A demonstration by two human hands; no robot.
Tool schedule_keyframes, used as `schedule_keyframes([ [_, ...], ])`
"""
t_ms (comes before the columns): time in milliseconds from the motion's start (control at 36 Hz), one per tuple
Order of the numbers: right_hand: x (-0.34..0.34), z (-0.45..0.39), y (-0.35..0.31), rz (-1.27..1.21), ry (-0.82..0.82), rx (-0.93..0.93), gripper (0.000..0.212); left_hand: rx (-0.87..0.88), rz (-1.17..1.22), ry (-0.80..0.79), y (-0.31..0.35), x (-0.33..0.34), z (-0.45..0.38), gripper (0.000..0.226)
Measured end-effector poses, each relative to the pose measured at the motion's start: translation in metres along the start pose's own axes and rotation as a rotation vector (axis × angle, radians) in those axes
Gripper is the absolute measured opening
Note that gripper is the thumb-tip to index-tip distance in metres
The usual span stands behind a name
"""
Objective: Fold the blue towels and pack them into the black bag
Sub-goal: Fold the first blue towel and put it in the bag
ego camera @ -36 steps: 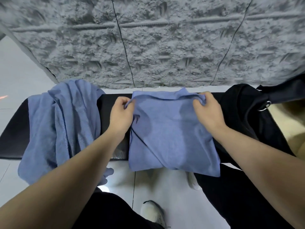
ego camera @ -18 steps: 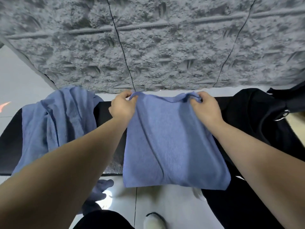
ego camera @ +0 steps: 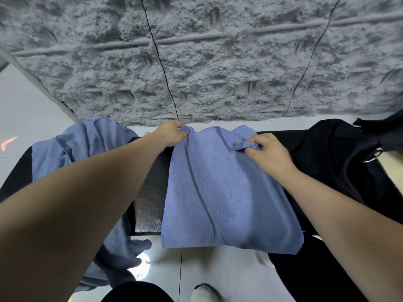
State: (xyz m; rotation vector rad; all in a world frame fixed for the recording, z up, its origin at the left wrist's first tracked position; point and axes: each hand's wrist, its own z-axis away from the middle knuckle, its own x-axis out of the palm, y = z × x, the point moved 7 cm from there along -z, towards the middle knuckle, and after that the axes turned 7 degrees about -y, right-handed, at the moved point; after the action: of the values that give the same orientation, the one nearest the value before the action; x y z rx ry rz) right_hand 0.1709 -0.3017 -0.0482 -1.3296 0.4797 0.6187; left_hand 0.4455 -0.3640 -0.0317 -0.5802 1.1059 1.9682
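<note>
We are looking down at a blue towel (ego camera: pixel 220 192) that is lying across the middle of a black desk (ego camera: pixel 150 192), with its near edge hanging over the front of the desk. Our left hand (ego camera: pixel 172 132) is pinching the towel's far left corner, its fingers (ego camera: pixel 182 127) curling round the cloth. Our right hand (ego camera: pixel 269 151) is gripping a bunched fold at the far right corner, fingers (ego camera: pixel 255 147) closing tightly on it. To the left, a second blue towel (ego camera: pixel 87 147) is lying crumpled on the desk and is trailing over the front edge toward the floor. To the right, the black bag (ego camera: pixel 340 162) is sitting on the desk, just beside the towel we are holding. Behind the desk a rough grey wall (ego camera: pixel 196 62) is rising. Below, pale floor tiles (ego camera: pixel 218 271) are showing.
</note>
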Motion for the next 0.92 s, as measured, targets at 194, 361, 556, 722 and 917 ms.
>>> schedule_keyframes([
  [194, 0.000, 0.003, -0.001, -0.074, 0.000, -0.023, 0.014, -0.040, -0.312, -0.169, 0.026, -0.001, -0.003, 0.048],
  [361, 0.001, 0.005, -0.001, -0.078, -0.010, -0.039, 0.014, 0.038, -0.139, -0.113, 0.017, -0.003, -0.002, 0.028],
  [556, 0.002, 0.011, -0.003, -0.079, -0.034, -0.058, 0.021, 0.208, 0.271, 0.139, 0.002, 0.003, 0.018, 0.033],
  [722, -0.002, 0.018, -0.004, -0.070, -0.058, -0.072, 0.028, 0.297, 0.522, 0.267, 0.005, 0.014, 0.061, 0.021],
  [917, -0.005, 0.039, -0.027, -0.096, -0.027, -0.127, 0.040, 0.386, 0.692, 0.304, 0.014, 0.028, 0.098, 0.023],
])
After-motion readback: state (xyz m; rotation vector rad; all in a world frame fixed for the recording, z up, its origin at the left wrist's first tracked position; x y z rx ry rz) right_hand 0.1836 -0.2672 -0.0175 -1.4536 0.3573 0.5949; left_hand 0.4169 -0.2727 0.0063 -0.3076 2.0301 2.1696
